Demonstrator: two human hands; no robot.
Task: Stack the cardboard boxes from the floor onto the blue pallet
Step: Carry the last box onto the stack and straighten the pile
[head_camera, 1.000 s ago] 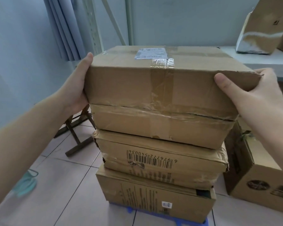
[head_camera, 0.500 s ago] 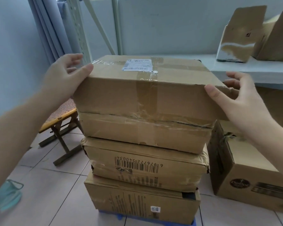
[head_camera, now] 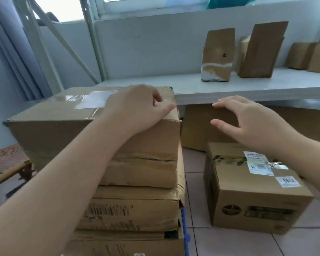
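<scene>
Three cardboard boxes stand stacked at the left. The top box (head_camera: 59, 126) carries a white label and clear tape. A box with a barcode (head_camera: 137, 209) sits under it, and a third (head_camera: 127, 242) is at the bottom. A sliver of the blue pallet (head_camera: 185, 235) shows at the stack's right edge. My left hand (head_camera: 137, 106) rests flat on the top box's right end, gripping nothing. My right hand (head_camera: 248, 122) hovers open in the air to the right of the stack, above a labelled cardboard box (head_camera: 257, 198) standing on the floor.
A white shelf (head_camera: 248, 89) runs behind the stack, with several small upright cardboard boxes (head_camera: 217, 56) on it. More cardboard (head_camera: 201, 130) lies under the shelf. A wooden stool (head_camera: 9, 163) stands on the tiled floor at the left, beside a metal rack upright (head_camera: 92, 43).
Both hands let go of the top box's sides. My left hand moved across onto its top right end, my right hand swung off to the right, and the view turned right toward the floor box.
</scene>
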